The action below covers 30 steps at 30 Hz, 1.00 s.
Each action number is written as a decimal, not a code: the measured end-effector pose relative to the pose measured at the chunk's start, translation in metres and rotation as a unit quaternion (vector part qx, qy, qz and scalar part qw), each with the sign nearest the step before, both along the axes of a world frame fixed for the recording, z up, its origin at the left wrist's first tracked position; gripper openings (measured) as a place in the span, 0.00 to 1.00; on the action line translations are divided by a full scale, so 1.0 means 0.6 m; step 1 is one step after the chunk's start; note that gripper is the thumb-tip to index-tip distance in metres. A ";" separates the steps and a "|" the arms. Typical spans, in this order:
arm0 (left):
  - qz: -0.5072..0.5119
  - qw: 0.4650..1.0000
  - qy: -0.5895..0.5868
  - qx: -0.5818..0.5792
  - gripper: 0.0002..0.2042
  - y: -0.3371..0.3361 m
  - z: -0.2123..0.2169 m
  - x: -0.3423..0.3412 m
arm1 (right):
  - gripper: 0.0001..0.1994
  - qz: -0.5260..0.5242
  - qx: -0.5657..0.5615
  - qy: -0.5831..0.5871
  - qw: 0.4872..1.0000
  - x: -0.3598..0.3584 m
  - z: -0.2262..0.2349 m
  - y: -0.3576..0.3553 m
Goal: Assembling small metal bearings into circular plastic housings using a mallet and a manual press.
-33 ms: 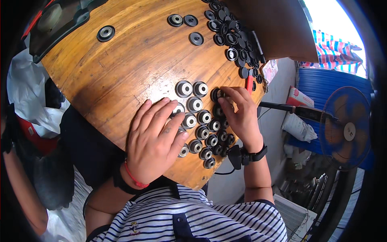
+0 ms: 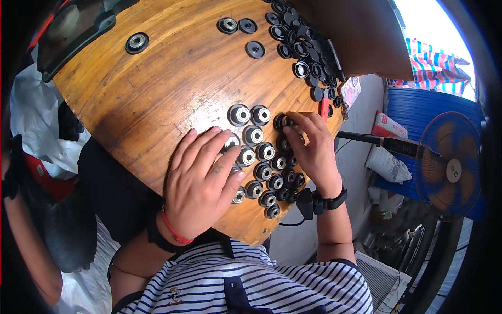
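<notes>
A cluster of small black wheels with silver centres [image 2: 264, 170] lies in rows on the round wooden table [image 2: 157, 89], near its front edge. My left hand [image 2: 201, 180] rests flat on the cluster's left side, fingers spread, fingertips touching the wheels there. My right hand [image 2: 314, 152] is at the cluster's right side. Its fingers curl around one black wheel [image 2: 282, 121] at the top of the rows. A black watch sits on my right wrist and a red cord on my left.
A heap of black rings [image 2: 308, 52] covers the table's far right, with a red-handled tool [image 2: 324, 107] beside it. Loose wheels [image 2: 137, 43] [image 2: 227, 25] lie farther back. A black tray [image 2: 78, 26] is far left. A blue fan [image 2: 449, 167] stands right; another person's arm [image 2: 21, 220] is left.
</notes>
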<state>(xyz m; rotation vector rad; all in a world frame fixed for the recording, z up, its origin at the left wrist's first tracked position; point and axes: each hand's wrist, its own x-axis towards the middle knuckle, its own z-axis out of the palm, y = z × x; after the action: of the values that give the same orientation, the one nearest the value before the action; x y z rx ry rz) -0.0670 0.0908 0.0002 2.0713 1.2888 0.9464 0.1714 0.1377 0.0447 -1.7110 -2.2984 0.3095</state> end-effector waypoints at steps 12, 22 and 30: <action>0.004 1.000 0.001 0.001 0.15 -0.001 0.002 0.005 | 0.12 0.027 0.036 -0.047 0.998 -0.009 0.003 -0.002; 0.007 1.000 -0.001 0.010 0.14 -0.002 -0.002 -0.004 | 0.12 0.005 0.019 -0.021 1.000 -0.021 -0.002 -0.005; -0.043 0.997 0.061 0.024 0.16 0.004 0.003 0.012 | 0.16 -0.015 0.007 0.015 1.000 0.005 0.010 -0.011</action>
<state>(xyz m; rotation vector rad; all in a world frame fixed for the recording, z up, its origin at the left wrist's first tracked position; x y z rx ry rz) -0.0596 0.0930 0.0017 2.2320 1.2384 0.8315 0.1745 0.1312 0.0509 -1.7205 -2.2455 0.3094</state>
